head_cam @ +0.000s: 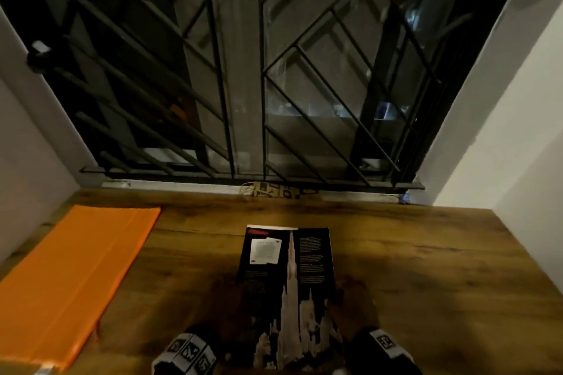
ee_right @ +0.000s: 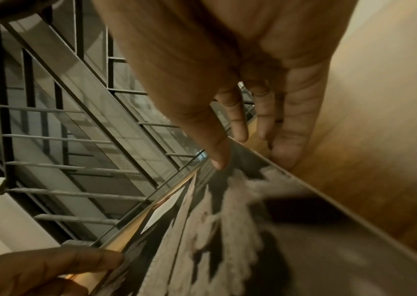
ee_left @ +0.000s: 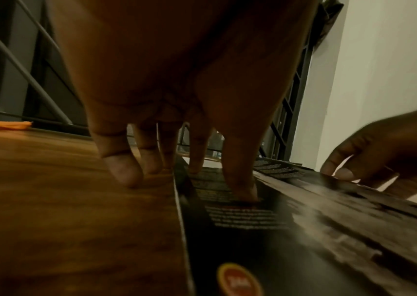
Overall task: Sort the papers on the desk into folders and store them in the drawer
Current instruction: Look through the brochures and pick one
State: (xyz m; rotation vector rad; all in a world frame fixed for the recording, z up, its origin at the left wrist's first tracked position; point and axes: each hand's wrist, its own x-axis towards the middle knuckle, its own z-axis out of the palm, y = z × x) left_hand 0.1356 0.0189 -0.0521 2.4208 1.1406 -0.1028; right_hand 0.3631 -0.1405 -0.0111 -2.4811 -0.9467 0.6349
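Left hand (ee_left: 177,70): fingers (ee_left: 240,180) straight, pressing dark tower-print paper (head_cam: 288,283), worktop (head_cam: 426,268) centre. Right hand (ee_right: 240,60): fingers extended, touching paper's 3 o'clock edge. Orange folder (head_cam: 70,277): 9 o'clock.

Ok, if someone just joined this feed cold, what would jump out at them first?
Probably the bright orange folder lying flat at the left edge of the wooden desk. Next, the black brochure with a pale tower picture, lying mid-desk, with the left hand and the right hand on its two long edges. Behind the desk, a dark window with a metal grille fills the background.
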